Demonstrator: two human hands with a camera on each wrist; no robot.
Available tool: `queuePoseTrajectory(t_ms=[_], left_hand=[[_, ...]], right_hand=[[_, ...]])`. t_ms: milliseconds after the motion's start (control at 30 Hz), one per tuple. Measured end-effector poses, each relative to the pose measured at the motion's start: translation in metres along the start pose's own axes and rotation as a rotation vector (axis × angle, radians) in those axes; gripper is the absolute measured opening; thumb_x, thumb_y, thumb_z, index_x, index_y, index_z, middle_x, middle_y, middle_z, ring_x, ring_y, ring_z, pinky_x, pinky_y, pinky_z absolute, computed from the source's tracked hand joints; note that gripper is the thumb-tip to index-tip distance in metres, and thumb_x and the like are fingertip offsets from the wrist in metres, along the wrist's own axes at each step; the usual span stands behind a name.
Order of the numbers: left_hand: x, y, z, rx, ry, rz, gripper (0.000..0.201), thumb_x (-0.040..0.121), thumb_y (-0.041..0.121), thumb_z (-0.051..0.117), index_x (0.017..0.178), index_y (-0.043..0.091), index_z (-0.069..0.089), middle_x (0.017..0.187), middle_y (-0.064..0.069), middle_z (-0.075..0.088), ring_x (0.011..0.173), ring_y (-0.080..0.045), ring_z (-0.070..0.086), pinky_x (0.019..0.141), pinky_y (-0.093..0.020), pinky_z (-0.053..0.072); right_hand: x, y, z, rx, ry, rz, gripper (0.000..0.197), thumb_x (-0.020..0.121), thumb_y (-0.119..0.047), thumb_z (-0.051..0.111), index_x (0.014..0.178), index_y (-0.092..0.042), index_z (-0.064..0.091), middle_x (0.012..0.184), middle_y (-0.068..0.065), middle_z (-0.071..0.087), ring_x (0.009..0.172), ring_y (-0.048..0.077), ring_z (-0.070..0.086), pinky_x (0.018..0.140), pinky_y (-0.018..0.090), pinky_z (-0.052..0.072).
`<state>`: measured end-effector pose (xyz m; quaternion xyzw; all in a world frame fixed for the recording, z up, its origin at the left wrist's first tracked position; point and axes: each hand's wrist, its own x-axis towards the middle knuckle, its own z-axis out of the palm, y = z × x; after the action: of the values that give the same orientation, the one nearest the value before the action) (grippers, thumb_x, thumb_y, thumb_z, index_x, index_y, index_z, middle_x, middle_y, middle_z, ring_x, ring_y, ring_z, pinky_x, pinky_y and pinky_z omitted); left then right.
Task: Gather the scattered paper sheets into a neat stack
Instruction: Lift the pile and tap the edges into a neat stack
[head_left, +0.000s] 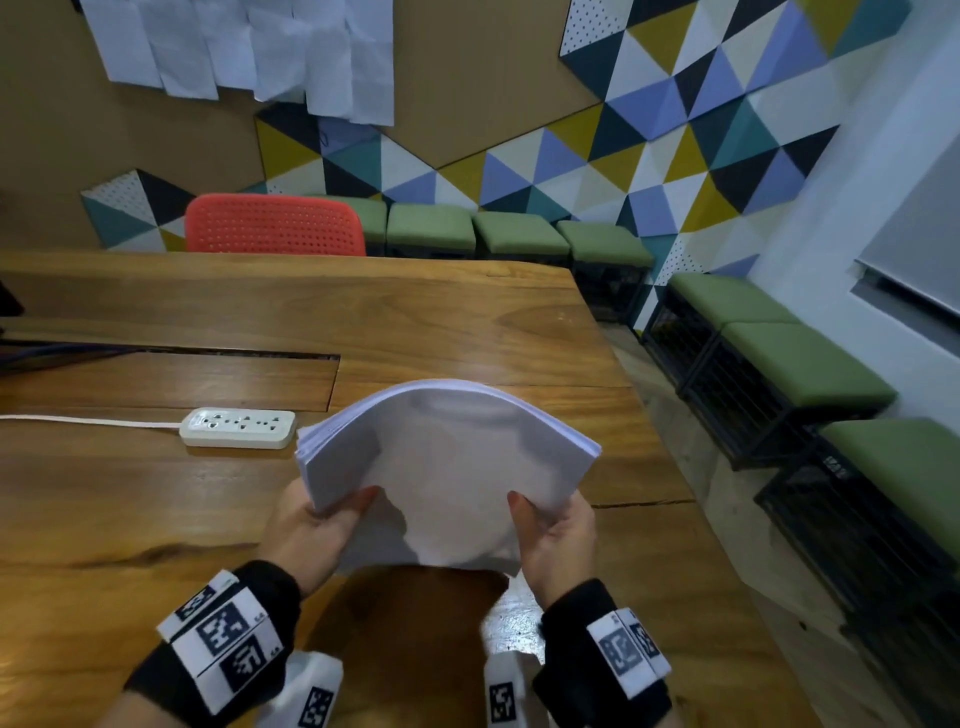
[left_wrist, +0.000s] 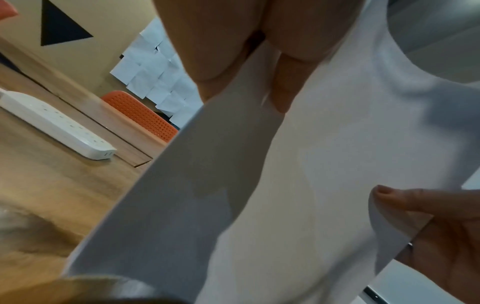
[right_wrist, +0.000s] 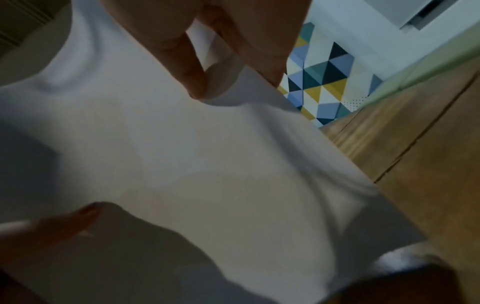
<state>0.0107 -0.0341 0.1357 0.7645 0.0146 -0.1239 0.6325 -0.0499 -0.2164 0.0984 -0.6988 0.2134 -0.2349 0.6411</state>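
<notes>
A thick stack of white paper sheets (head_left: 447, 467) is held up above the wooden table (head_left: 156, 519), bowed upward in an arch. My left hand (head_left: 317, 525) grips its left edge, thumb on top. My right hand (head_left: 553, 535) grips its right edge the same way. In the left wrist view the paper stack (left_wrist: 298, 185) fills the frame, with my left hand (left_wrist: 259, 51) on it. In the right wrist view the paper stack (right_wrist: 194, 154) is pinched by my right hand (right_wrist: 215, 61). The fingers under the stack are hidden.
A white power strip (head_left: 238, 427) with its cord lies on the table to the left of the stack. A red chair (head_left: 275, 224) stands behind the table's far edge. Green stools (head_left: 519, 234) line the wall. More sheets (head_left: 249, 52) hang on the wall.
</notes>
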Motion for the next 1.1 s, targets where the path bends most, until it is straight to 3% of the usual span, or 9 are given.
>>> queuePoseTrajectory(t_ms=[267,400,467,533,633,733,900,1000,1100], left_hand=[[0.015,-0.026,-0.007,0.360,-0.067,0.126,0.009,0.091,0.012,0.054,0.095,0.013,0.061,0.088,-0.007,0.061,0.085,-0.026,0.058,0.079,-0.034,0.048],[0.018,-0.009,-0.007,0.065,-0.002,0.073,0.008,0.089,0.021,0.058,0.087,0.013,0.061,0.086,0.000,0.063,0.076,-0.014,0.058,0.062,-0.015,0.043],[0.027,-0.012,-0.009,-0.019,0.009,-0.047,0.042,0.081,0.046,0.064,0.098,0.008,0.064,0.090,-0.006,0.060,0.073,-0.019,0.055,0.068,-0.019,0.042],[0.035,-0.017,-0.013,-0.065,-0.039,-0.142,0.076,0.059,0.071,0.067,0.085,0.000,0.068,0.073,-0.013,0.056,0.068,-0.021,0.052,0.064,-0.026,0.042],[0.033,-0.018,-0.010,-0.081,-0.126,-0.153,0.059,0.058,0.060,0.072,0.057,0.003,0.055,0.049,-0.010,0.052,0.045,-0.012,0.052,0.047,-0.014,0.041],[0.039,-0.012,-0.016,-0.520,-0.238,-0.068,0.080,0.029,0.043,0.093,0.093,0.006,0.065,0.082,-0.003,0.075,0.073,-0.011,0.072,0.059,-0.020,0.056],[0.055,0.004,-0.070,-0.616,-0.208,0.028,0.045,0.072,0.034,0.071,0.114,0.021,0.062,0.087,-0.001,0.076,0.072,-0.014,0.072,0.061,-0.026,0.059],[0.052,-0.003,-0.062,-0.150,-0.288,0.041,0.060,0.040,0.032,0.091,0.094,0.019,0.069,0.086,-0.007,0.076,0.071,-0.014,0.072,0.059,-0.024,0.059],[0.046,-0.011,-0.040,-0.126,-0.115,0.137,0.022,0.073,0.002,0.073,0.083,0.021,0.070,0.078,0.002,0.075,0.069,-0.008,0.068,0.063,-0.018,0.057]], right_hand=[[0.003,0.007,0.000,-0.159,-0.007,0.031,0.029,0.083,-0.003,0.061,0.100,-0.025,0.055,0.100,-0.002,0.063,0.094,0.014,0.060,0.086,0.037,0.052],[0.009,0.010,-0.009,-0.204,0.169,0.197,0.097,0.071,-0.015,0.076,0.144,-0.034,0.015,0.144,0.001,0.029,0.131,0.021,0.033,0.106,0.049,0.037],[0.011,0.015,-0.013,0.157,0.104,0.373,0.109,0.067,-0.010,0.079,0.145,-0.036,0.007,0.147,0.012,0.034,0.126,0.028,0.046,0.100,0.053,0.042],[0.012,0.019,-0.013,0.670,-0.101,0.492,0.100,0.058,-0.013,0.084,0.141,-0.022,0.029,0.134,0.017,0.053,0.107,0.029,0.063,0.089,0.050,0.052],[0.022,0.019,-0.016,0.853,-0.303,0.434,0.088,0.039,-0.021,0.093,0.119,-0.007,0.057,0.118,0.018,0.065,0.103,0.031,0.065,0.087,0.046,0.054],[0.036,0.014,-0.033,0.730,-0.257,0.250,0.073,0.039,-0.027,0.093,0.106,-0.014,0.069,0.113,0.012,0.069,0.102,0.027,0.066,0.090,0.041,0.053],[0.046,0.008,-0.073,0.479,-0.183,0.089,0.057,0.023,-0.040,0.093,0.073,-0.018,0.078,0.076,-0.002,0.076,0.072,0.010,0.071,0.064,0.022,0.056],[0.047,0.012,-0.070,0.302,-0.167,0.046,0.029,0.044,-0.025,0.090,0.068,-0.015,0.075,0.067,-0.005,0.074,0.065,0.006,0.067,0.062,0.023,0.054],[0.040,0.016,-0.054,0.165,-0.070,0.028,0.018,0.077,0.002,0.067,0.071,-0.015,0.066,0.060,-0.012,0.070,0.060,-0.001,0.062,0.063,0.024,0.049]])
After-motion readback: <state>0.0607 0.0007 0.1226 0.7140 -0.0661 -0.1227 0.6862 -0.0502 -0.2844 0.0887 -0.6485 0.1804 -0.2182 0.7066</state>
